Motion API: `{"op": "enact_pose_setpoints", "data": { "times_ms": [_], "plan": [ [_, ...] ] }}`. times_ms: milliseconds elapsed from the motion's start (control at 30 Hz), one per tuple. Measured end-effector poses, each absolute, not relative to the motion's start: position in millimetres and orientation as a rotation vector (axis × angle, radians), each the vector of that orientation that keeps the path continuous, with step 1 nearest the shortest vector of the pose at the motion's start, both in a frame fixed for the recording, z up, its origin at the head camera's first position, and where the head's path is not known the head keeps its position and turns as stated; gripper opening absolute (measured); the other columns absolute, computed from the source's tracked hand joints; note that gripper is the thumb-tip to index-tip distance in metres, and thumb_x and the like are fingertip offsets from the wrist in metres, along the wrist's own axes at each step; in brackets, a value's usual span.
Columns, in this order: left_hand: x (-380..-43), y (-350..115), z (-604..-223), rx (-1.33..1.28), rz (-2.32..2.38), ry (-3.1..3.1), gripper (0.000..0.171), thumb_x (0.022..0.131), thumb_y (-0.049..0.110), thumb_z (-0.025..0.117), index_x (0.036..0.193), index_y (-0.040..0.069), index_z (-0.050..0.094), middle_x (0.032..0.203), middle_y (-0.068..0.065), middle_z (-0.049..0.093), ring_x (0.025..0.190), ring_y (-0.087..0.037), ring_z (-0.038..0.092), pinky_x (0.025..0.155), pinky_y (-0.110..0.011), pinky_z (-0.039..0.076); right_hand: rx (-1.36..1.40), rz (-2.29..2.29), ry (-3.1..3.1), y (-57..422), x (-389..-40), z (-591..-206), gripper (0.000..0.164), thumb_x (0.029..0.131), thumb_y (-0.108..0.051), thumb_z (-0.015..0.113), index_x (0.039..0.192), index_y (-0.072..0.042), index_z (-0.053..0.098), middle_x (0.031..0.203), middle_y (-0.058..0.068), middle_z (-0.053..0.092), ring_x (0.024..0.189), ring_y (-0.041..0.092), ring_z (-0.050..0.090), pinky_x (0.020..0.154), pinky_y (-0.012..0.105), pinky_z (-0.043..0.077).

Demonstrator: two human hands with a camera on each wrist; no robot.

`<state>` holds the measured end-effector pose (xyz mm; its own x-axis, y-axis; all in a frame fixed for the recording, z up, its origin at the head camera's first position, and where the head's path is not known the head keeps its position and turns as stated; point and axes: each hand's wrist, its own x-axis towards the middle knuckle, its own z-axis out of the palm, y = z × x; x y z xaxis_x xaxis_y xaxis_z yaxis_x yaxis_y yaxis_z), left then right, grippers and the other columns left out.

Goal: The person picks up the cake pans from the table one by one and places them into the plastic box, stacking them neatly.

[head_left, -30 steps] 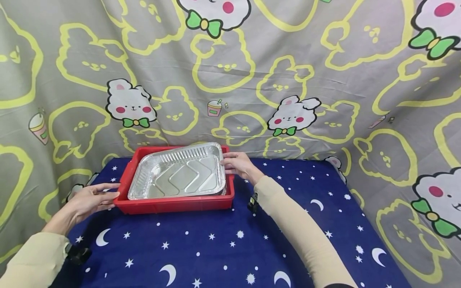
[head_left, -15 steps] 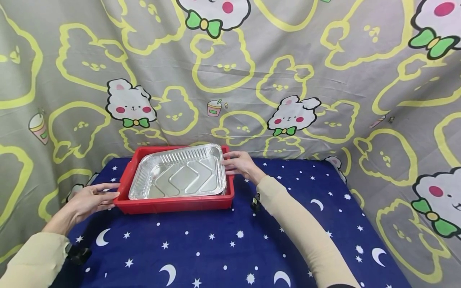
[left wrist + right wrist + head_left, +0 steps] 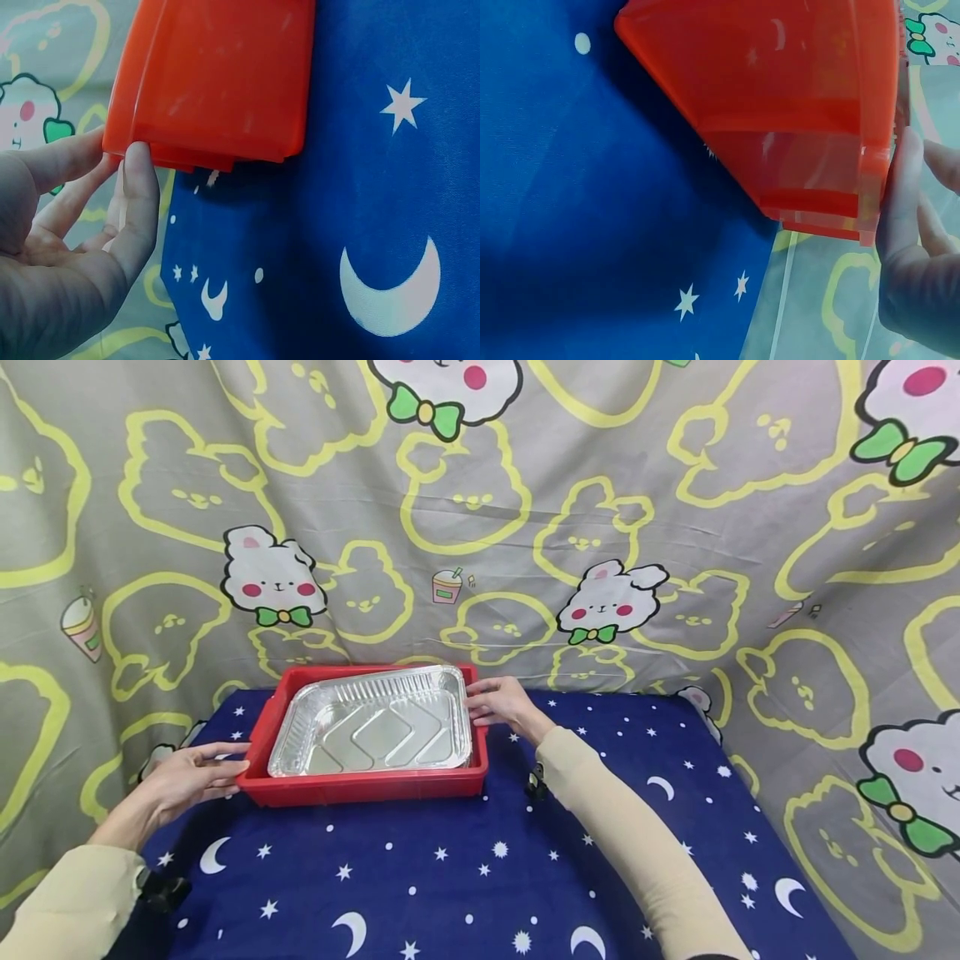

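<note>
A rectangular aluminium foil pan (image 3: 390, 727) with an embossed base sits inside a red plastic tray (image 3: 360, 789), slanted so its right end is a little raised. At the tray's left side, my left hand (image 3: 183, 781) holds the edge; in the left wrist view, the thumb and fingers (image 3: 140, 195) meet at its rim. My right hand (image 3: 506, 703) pinches the foil pan's right rim with its fingertips. In the right wrist view, the thumb (image 3: 901, 184) lies right along the red rim, and the pan is mostly hidden behind the tray wall.
The tray stands at the far left of a table with a dark blue star-and-moon cloth (image 3: 420, 868). A grey cartoon-printed curtain (image 3: 517, 552) hangs close behind it and on both sides. Each sleeve cuff carries a small black device (image 3: 163, 889).
The foil pan's right end has sunk slightly down into the red tray. My right hand has shifted a little to the right with it, while the left hand and tray have stayed still.
</note>
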<state>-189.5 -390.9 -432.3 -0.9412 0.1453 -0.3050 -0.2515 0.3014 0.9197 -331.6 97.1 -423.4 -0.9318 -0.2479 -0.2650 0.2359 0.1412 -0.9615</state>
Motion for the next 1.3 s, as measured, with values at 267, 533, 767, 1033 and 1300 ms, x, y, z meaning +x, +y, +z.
{"op": "enact_pose_setpoints", "data": {
  "times_ms": [267, 533, 767, 1033, 1300],
  "plan": [
    [-188, -389, -431, -0.102, 1.693, 2.230, 0.046, 0.104, 0.012, 0.066, 0.146, -0.004, 0.053, 0.105, 0.014, 0.075, 0.089, -0.007, 0.076, 0.083, -0.027, 0.066, 0.007, -1.872, 2.074, 99, -328, -423, 0.039, 0.091, 0.002, 0.076, 0.130, 0.006, 0.069, 0.077, 0.004, 0.074, 0.063, 0.013, 0.071, 0.061, 0.027, 0.064],
    [-186, -386, -430, -0.127, 1.686, 2.255, 0.054, 0.104, 0.012, 0.066, 0.148, -0.012, 0.046, 0.105, 0.015, 0.075, 0.088, -0.007, 0.076, 0.082, -0.026, 0.066, -0.007, -1.898, 2.038, 108, -322, -419, 0.044, 0.093, 0.003, 0.074, 0.136, 0.009, 0.065, 0.076, 0.004, 0.074, 0.062, 0.013, 0.072, 0.061, 0.027, 0.065],
    [-182, -383, -431, -0.165, 1.748, 2.241, 0.041, 0.104, 0.014, 0.067, 0.143, 0.005, 0.057, 0.100, 0.017, 0.076, 0.084, -0.007, 0.077, 0.080, -0.025, 0.065, -0.026, -1.912, 2.024, 122, -314, -413, 0.043, 0.093, 0.000, 0.074, 0.136, 0.007, 0.066, 0.083, 0.006, 0.078, 0.067, 0.014, 0.074, 0.073, 0.035, 0.068],
    [-179, -392, -427, -0.104, 1.894, 2.174, 0.041, 0.106, 0.008, 0.061, 0.101, 0.048, 0.071, 0.098, 0.021, 0.076, 0.085, -0.007, 0.077, 0.076, -0.022, 0.065, -0.018, -1.936, 1.994, 143, -305, -406, 0.043, 0.098, -0.005, 0.071, 0.140, 0.001, 0.064, 0.107, 0.008, 0.079, 0.080, 0.017, 0.076, 0.080, 0.035, 0.067],
    [-174, -385, -409, -0.071, 1.919, 2.245, 0.037, 0.105, 0.009, 0.064, 0.106, 0.045, 0.068, 0.102, 0.027, 0.073, 0.087, -0.007, 0.077, 0.076, -0.021, 0.064, -0.044, -1.976, 1.966, 161, -293, -397, 0.048, 0.100, -0.005, 0.069, 0.146, 0.004, 0.058, 0.110, 0.007, 0.079, 0.081, 0.014, 0.076, 0.078, 0.031, 0.067]
  ]
}}
